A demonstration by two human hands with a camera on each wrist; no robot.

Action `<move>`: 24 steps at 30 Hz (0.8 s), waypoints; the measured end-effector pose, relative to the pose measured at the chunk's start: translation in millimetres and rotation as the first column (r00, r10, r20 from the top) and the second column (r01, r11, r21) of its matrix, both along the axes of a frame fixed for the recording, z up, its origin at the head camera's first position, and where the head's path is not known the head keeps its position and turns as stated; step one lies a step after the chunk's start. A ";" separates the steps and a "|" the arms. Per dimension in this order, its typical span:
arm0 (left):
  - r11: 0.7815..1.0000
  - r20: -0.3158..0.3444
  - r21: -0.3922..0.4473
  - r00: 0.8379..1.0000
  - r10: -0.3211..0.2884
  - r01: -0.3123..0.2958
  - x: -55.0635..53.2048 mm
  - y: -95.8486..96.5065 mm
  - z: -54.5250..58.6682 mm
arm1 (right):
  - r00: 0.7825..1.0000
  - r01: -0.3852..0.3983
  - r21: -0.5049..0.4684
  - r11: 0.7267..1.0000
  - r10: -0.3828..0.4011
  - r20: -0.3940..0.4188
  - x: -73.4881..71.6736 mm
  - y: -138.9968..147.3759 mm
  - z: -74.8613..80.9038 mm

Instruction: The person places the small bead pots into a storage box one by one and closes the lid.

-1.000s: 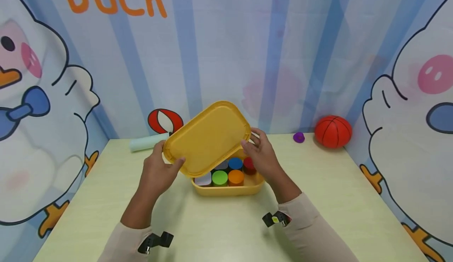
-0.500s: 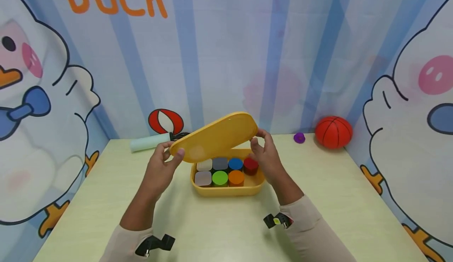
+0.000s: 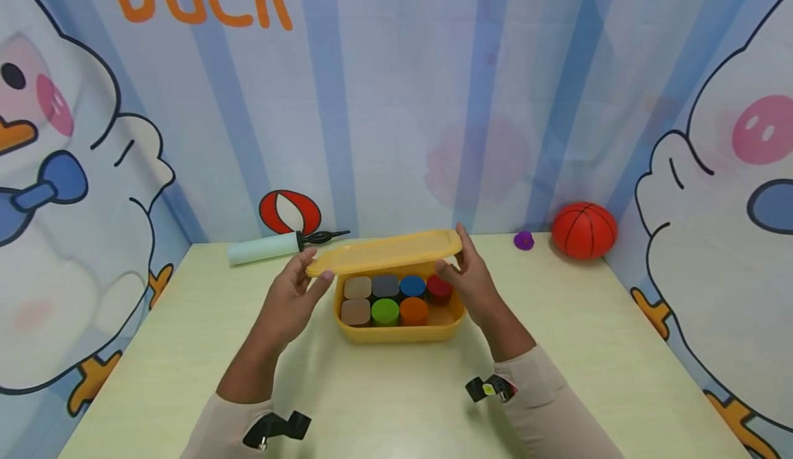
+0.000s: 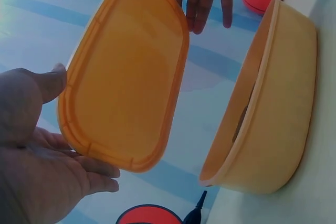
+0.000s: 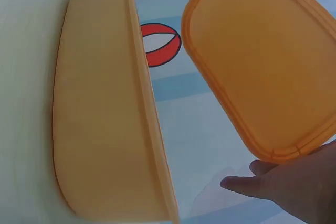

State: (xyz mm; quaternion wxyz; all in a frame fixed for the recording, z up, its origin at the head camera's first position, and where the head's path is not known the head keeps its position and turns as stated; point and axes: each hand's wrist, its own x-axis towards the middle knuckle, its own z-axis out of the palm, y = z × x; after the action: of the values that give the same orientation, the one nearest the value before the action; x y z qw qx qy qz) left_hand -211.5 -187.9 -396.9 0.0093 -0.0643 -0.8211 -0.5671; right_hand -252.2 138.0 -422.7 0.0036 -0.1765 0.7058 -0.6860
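Note:
A yellow lid [image 3: 384,252] hangs above a yellow box [image 3: 399,335] on the table, tilted with its right end higher. My left hand [image 3: 288,307] pinches the lid's left end, and my right hand [image 3: 480,294] holds its right end. Inside the box stand several blocks: round-topped blue [image 3: 411,286], red [image 3: 438,290], green [image 3: 385,312] and orange [image 3: 413,312] ones, plus squarish beige [image 3: 356,312] and grey [image 3: 385,286] ones. Both wrist views show the lid's underside [image 4: 126,72] apart from the box rim. The right wrist view shows the box wall [image 5: 105,108], its contents hidden.
Behind the box, at the left, lies a pale green cylinder [image 3: 263,249] with a black nozzle, like a hand pump. A red ball [image 3: 584,230] with black seams and a small purple object [image 3: 523,240] sit at the back right. A printed curtain [image 3: 396,101] hangs behind the table.
Both hands have lowered the lid towards the box and tipped it from steeply upright to nearly flat. The box and blocks have stayed in place.

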 end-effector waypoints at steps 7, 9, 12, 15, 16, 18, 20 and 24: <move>0.996 -0.026 -0.046 0.997 -0.079 0.078 0.0 -3.6 -8.1 | 0.993 -0.101 0.019 0.995 0.100 0.062 -2.3 15.5 -6.1; 0.995 -0.024 -0.067 0.996 -0.081 0.079 -0.8 -3.7 -12.4 | 0.990 -0.113 0.048 0.992 0.109 0.087 -3.4 18.9 -8.2; 0.994 -0.027 -0.079 0.997 -0.076 0.073 -1.9 -1.1 -22.0 | 0.989 -0.128 0.104 0.986 0.118 0.091 -5.0 25.5 -11.9; 0.995 -0.018 -0.082 0.999 -0.051 0.049 -1.6 3.7 -32.2 | 0.988 -0.143 0.153 0.978 0.131 0.086 -6.6 33.0 -15.2; 0.996 -0.015 -0.082 0.999 -0.038 0.037 -1.1 5.5 -35.3 | 0.987 -0.147 0.170 0.974 0.134 0.087 -7.1 35.4 -16.2; 0.997 -0.002 -0.078 1.000 -0.012 0.012 0.1 8.0 -41.6 | 0.987 -0.146 0.206 0.968 0.130 0.092 -7.7 39.5 -18.1; 0.998 0.007 -0.063 1.000 0.012 -0.012 1.5 9.9 -47.8 | 0.987 -0.149 0.235 0.960 0.130 0.096 -8.5 43.1 -20.9; 0.998 0.006 -0.046 0.999 0.051 -0.050 3.4 15.3 -62.1 | 0.989 -0.142 0.287 0.947 0.122 0.085 -10.3 50.6 -27.0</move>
State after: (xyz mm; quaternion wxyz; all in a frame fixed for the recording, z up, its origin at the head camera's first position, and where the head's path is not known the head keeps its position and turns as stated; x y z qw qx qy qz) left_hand -208.1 -172.6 -458.9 0.0194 -0.0419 -0.8352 -0.5480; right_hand -262.6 188.6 -449.6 0.0991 -0.1981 0.7856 -0.5777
